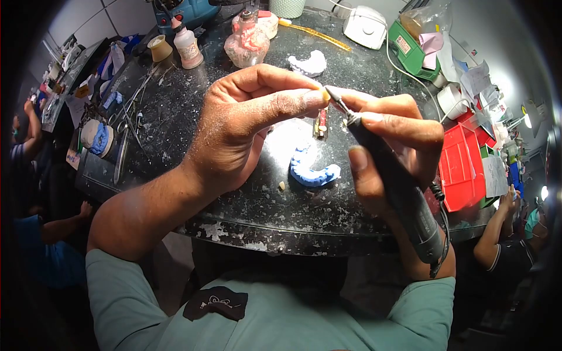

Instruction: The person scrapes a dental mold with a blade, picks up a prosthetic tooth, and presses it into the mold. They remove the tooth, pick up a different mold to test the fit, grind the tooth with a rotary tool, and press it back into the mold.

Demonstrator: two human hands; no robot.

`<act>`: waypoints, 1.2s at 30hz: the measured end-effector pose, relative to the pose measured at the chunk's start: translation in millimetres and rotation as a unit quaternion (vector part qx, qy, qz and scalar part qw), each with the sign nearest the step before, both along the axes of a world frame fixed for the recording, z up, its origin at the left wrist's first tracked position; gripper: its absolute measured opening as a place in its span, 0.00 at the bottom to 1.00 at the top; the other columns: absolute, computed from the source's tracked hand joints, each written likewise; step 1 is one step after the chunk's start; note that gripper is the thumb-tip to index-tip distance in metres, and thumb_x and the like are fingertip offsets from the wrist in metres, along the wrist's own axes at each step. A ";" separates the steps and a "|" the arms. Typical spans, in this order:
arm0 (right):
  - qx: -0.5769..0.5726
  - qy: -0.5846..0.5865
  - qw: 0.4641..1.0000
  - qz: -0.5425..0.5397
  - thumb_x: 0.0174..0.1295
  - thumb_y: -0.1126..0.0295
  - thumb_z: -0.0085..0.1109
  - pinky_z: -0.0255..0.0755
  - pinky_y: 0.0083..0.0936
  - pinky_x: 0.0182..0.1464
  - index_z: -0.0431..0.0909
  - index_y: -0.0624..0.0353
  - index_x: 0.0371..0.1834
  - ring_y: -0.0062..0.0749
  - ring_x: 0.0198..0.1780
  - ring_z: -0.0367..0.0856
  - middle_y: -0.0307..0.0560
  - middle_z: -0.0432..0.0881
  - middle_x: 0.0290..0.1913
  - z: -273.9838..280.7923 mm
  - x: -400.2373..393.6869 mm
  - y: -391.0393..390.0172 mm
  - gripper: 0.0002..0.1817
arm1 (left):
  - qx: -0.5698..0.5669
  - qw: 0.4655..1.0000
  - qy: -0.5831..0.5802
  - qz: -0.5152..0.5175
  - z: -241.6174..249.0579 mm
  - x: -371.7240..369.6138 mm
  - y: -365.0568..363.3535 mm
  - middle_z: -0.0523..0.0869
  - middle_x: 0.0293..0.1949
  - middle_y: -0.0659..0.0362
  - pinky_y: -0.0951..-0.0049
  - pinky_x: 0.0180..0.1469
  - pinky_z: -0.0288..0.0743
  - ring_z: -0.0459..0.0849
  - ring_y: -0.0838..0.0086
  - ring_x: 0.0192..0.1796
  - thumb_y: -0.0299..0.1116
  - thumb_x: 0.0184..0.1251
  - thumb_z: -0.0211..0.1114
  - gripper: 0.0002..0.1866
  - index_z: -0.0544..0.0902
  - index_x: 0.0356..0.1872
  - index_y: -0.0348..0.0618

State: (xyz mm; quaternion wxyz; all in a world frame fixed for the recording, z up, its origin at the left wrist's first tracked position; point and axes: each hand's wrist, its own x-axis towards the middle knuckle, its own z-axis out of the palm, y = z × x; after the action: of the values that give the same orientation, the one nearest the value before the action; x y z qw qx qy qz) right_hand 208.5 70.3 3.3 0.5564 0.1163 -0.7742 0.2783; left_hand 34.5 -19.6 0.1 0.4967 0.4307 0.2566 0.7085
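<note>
My left hand (246,114), dusted with white powder, pinches a small yellowish artificial tooth (325,95) between thumb and forefinger. Wrapped in the fingers of my right hand (404,126) is a black rotary handpiece (393,175), its cord trailing from the back end. The handpiece's grey pointed bur (334,93) is at the tooth; whether they touch is hard to tell. Below the hands, a blue dental arch model (313,175) lies on the dark bench. A loose tooth (282,186) is to its left, and a red strip with teeth (320,124) shows behind the fingers.
A white dental arch model (308,63) stands further back. Bottles (247,44) and metal tools (123,146) occupy the left side. On the right are a red tray (461,167), a green bin (413,52) and a white box (365,26). Other people sit at both sides.
</note>
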 end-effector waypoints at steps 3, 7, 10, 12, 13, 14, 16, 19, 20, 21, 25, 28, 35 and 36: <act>0.002 -0.003 1.000 -0.015 0.45 0.89 0.62 0.84 0.37 0.49 0.72 0.69 0.48 0.50 0.46 0.86 0.57 0.78 0.41 0.8 0.9 0.1 0.23 | -0.002 1.000 0.023 0.010 1.4 2.2 -1.2 0.88 0.39 0.53 0.74 0.54 0.78 0.87 0.74 0.43 0.26 0.65 0.66 0.08 0.84 0.43 0.33; -0.011 -0.015 1.000 0.000 0.44 0.89 0.62 0.84 0.37 0.49 0.72 0.69 0.47 0.49 0.46 0.86 0.56 0.78 0.41 -0.4 1.0 0.2 0.23 | -0.010 1.000 0.013 0.015 1.3 2.8 -1.3 0.88 0.39 0.53 0.74 0.54 0.78 0.86 0.74 0.44 0.26 0.65 0.66 0.08 0.84 0.43 0.33; -0.012 -0.018 1.000 -0.004 0.44 0.90 0.61 0.84 0.37 0.50 0.72 0.70 0.47 0.49 0.45 0.86 0.56 0.78 0.41 2.1 1.8 -1.9 0.23 | -0.010 1.000 0.025 0.017 0.4 2.3 -0.8 0.88 0.40 0.53 0.73 0.55 0.78 0.87 0.74 0.44 0.26 0.65 0.66 0.08 0.84 0.43 0.33; -0.004 -0.026 1.000 -0.006 0.43 0.90 0.61 0.84 0.37 0.50 0.72 0.71 0.46 0.48 0.45 0.86 0.56 0.78 0.41 2.1 2.6 -2.4 0.23 | -0.002 1.000 0.019 0.015 1.3 3.1 -1.3 0.88 0.40 0.53 0.73 0.55 0.78 0.86 0.74 0.44 0.25 0.65 0.65 0.08 0.83 0.43 0.33; -0.017 -0.016 1.000 -0.013 0.44 0.90 0.61 0.84 0.37 0.50 0.72 0.70 0.46 0.49 0.45 0.86 0.56 0.78 0.41 -0.1 1.8 -1.6 0.23 | -0.003 1.000 0.019 0.015 1.0 3.2 -1.0 0.88 0.40 0.53 0.73 0.55 0.78 0.86 0.74 0.44 0.25 0.65 0.65 0.08 0.83 0.43 0.33; -0.030 -0.005 0.999 -0.019 0.44 0.90 0.61 0.84 0.37 0.50 0.72 0.70 0.46 0.50 0.45 0.87 0.56 0.78 0.41 -1.1 0.7 -1.0 0.23 | -0.003 0.999 0.028 0.018 0.7 2.9 -0.5 0.88 0.40 0.53 0.73 0.55 0.78 0.87 0.74 0.44 0.25 0.65 0.65 0.08 0.83 0.43 0.34; -0.022 -0.001 1.000 -0.008 0.44 0.90 0.61 0.84 0.37 0.50 0.72 0.71 0.46 0.50 0.46 0.86 0.57 0.78 0.41 -0.6 -1.5 -1.3 0.22 | -0.003 0.999 0.038 0.021 0.9 2.3 -0.6 0.88 0.40 0.53 0.73 0.55 0.78 0.87 0.74 0.44 0.25 0.65 0.65 0.08 0.83 0.43 0.34; -0.006 -0.006 1.000 0.000 0.43 0.90 0.60 0.84 0.37 0.50 0.72 0.70 0.46 0.50 0.46 0.86 0.57 0.78 0.41 0.8 0.6 -0.3 0.22 | -0.004 1.000 0.009 0.002 1.7 2.5 -1.3 0.88 0.40 0.53 0.73 0.55 0.78 0.87 0.73 0.44 0.25 0.65 0.65 0.08 0.83 0.42 0.34; 0.002 -0.016 1.000 -0.003 0.43 0.91 0.60 0.84 0.37 0.50 0.72 0.70 0.46 0.50 0.46 0.86 0.57 0.78 0.41 1.1 1.4 0.0 0.23 | -0.006 1.000 0.017 0.014 1.7 3.4 -1.0 0.88 0.40 0.53 0.73 0.55 0.78 0.87 0.73 0.44 0.25 0.65 0.65 0.08 0.83 0.42 0.34; 0.001 -0.016 1.000 -0.003 0.43 0.91 0.60 0.84 0.37 0.50 0.72 0.70 0.46 0.50 0.46 0.86 0.57 0.78 0.41 0.7 1.2 -0.5 0.23 | -0.008 0.999 0.025 0.026 1.6 3.8 -1.1 0.88 0.40 0.53 0.73 0.55 0.78 0.87 0.73 0.44 0.25 0.65 0.65 0.08 0.83 0.43 0.34; -0.042 0.014 0.999 0.019 0.43 0.90 0.60 0.84 0.36 0.50 0.72 0.69 0.47 0.49 0.47 0.86 0.59 0.78 0.42 -3.2 -2.4 0.3 0.23 | -0.004 1.000 0.024 0.017 0.1 3.0 -0.5 0.88 0.40 0.53 0.72 0.56 0.78 0.86 0.73 0.44 0.24 0.65 0.65 0.08 0.83 0.43 0.34; -0.006 0.004 1.000 0.001 0.44 0.90 0.60 0.83 0.37 0.50 0.71 0.69 0.48 0.50 0.48 0.86 0.59 0.78 0.42 -2.7 -0.9 1.4 0.24 | 0.009 1.000 0.022 0.017 -0.8 2.8 -0.1 0.88 0.40 0.53 0.72 0.56 0.78 0.86 0.72 0.45 0.24 0.65 0.64 0.08 0.83 0.43 0.34; -0.003 -0.002 1.000 0.018 0.47 0.87 0.63 0.83 0.39 0.50 0.73 0.68 0.47 0.52 0.47 0.87 0.57 0.79 0.41 1.4 1.4 0.7 0.21 | 0.037 0.999 0.021 -0.014 -3.1 0.9 3.8 0.87 0.40 0.53 0.73 0.54 0.76 0.86 0.72 0.46 0.25 0.64 0.64 0.09 0.81 0.44 0.37; -0.002 0.003 1.000 0.006 0.47 0.87 0.64 0.84 0.38 0.50 0.73 0.68 0.47 0.52 0.47 0.87 0.57 0.79 0.41 -0.1 1.1 2.2 0.21 | 0.044 0.998 0.021 -0.029 -2.9 0.2 3.9 0.87 0.40 0.54 0.74 0.53 0.76 0.86 0.72 0.46 0.25 0.64 0.64 0.09 0.80 0.45 0.38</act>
State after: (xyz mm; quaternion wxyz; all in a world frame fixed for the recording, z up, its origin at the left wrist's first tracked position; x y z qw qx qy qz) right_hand 209.6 72.5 3.1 0.5575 0.1207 -0.7711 0.2829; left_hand 34.7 -15.7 -2.8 0.4922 0.4739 0.2232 0.6952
